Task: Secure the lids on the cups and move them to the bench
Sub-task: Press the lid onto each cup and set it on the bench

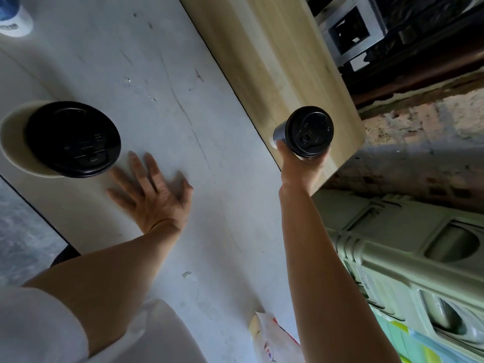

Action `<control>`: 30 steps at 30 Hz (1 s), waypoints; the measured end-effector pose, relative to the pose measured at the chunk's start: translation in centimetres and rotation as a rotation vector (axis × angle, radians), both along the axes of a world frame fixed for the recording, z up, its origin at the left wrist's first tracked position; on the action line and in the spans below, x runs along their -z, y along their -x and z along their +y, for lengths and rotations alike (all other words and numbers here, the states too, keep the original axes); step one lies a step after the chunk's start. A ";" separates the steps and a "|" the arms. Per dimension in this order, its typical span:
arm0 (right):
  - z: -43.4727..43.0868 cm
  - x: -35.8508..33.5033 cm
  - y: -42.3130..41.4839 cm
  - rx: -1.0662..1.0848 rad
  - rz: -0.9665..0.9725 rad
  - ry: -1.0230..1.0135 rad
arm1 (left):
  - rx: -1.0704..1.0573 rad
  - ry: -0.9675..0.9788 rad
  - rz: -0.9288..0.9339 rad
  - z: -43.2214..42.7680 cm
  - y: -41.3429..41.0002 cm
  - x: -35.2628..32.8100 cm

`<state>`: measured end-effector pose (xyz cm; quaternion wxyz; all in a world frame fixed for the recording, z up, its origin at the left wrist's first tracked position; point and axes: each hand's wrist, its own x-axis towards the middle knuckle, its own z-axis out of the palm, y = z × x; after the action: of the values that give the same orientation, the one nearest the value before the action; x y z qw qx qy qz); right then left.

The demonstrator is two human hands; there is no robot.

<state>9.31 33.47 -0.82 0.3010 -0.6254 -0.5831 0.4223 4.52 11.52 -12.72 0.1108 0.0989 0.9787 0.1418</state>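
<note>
A dark paper cup with a black lid (309, 131) is over the near end of the light wooden bench (275, 56). My right hand (298, 166) grips its side from below; whether the cup touches the bench I cannot tell. On the white table (167, 100) at the left stands a cream cup (13, 142) with a black lid (73, 138) on top. Just to the right of that cup, my left hand (149, 189) lies flat on the table with its fingers spread, holding nothing.
A white and blue cup (13, 17) sits at the table's far left corner. A printed paper bag (272, 339) lies at the near table edge. A green moulded plastic panel (419, 258) and a brick wall (419, 142) are to the right.
</note>
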 end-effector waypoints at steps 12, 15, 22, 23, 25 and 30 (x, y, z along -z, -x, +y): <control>1.4 2.6 0.5 0.095 0.018 0.197 | -0.011 0.026 0.018 -0.1 -0.1 0.2; 1.8 2.7 0.7 0.099 0.031 0.213 | -0.011 0.018 0.019 0.0 0.0 0.2; 1.8 2.8 0.8 0.123 0.104 0.238 | -0.010 0.024 0.012 -0.2 -0.1 0.4; 1.9 2.8 0.8 0.120 0.112 0.239 | -0.007 0.028 0.015 -0.2 -0.1 0.4; 1.8 2.9 0.8 0.123 0.105 0.243 | 0.000 0.028 0.015 -0.2 -0.1 0.4; 0.3 2.7 0.1 0.217 0.101 0.355 | -0.004 0.041 0.008 -0.1 -0.1 0.3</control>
<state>9.22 33.73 -3.50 0.2587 -0.7055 -0.4132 0.5144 4.60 11.43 -13.02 0.1086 0.0950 0.9820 0.1218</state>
